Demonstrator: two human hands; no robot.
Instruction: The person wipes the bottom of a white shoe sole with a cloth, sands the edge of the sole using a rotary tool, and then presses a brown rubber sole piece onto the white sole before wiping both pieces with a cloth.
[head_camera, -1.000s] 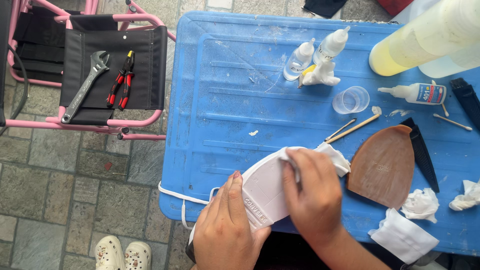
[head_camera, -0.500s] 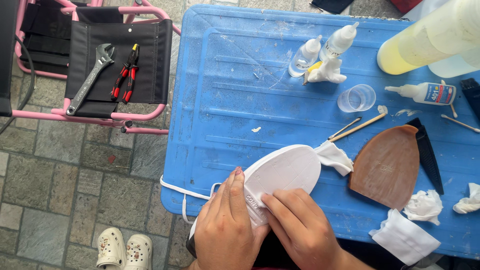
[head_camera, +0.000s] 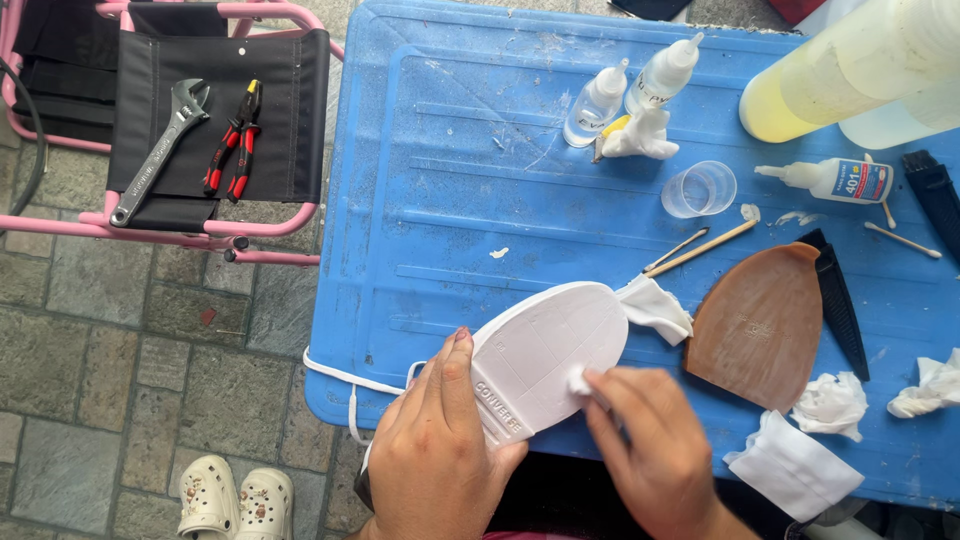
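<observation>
A white shoe lies sole up at the near edge of the blue plastic table. My left hand grips its heel end, thumb laid along the sole's left edge. My right hand pinches a small white wad and presses it against the sole's right side. A white cloth lies at the shoe's toe. A white lace hangs off the table's left edge.
A brown rubber sole piece lies to the right, with crumpled wipes, sticks, a clear cup, small bottles, a glue bottle and a big yellow bottle. A pink folding chair holds a wrench and pliers.
My right hand slid down from the toe area of the sole to its lower right side, uncovering most of the sole. My left hand has kept its grip on the heel.
</observation>
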